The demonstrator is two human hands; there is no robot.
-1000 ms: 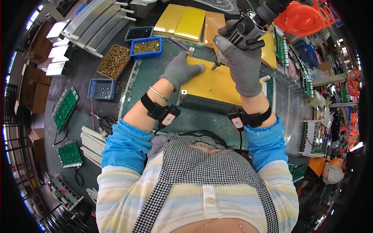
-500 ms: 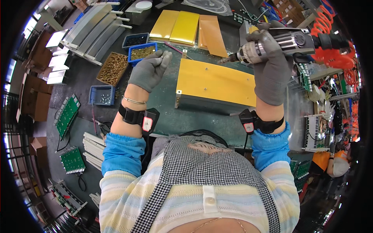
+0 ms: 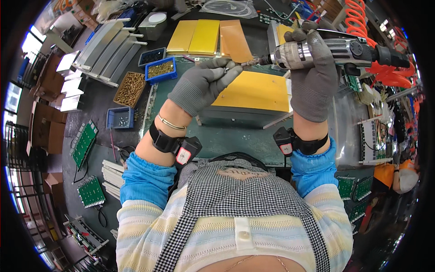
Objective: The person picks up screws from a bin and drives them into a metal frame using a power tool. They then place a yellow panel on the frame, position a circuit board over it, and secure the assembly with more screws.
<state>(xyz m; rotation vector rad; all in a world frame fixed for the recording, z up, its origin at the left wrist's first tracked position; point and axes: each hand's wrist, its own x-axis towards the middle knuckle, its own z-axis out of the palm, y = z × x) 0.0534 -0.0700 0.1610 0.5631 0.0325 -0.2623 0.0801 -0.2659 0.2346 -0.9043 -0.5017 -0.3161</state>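
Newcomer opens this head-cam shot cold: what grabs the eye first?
Probably the silver-and-black power driver, held sideways in the gloved right hand at upper right, with the gloved left hand pinching at its bit tip. Then the yellow-topped box on the bench, mid-picture just below the driver, and the bright orange coiled hose near the upper right.

silver power driver (image 3: 348,51) held sideways above yellow-topped box (image 3: 259,90)
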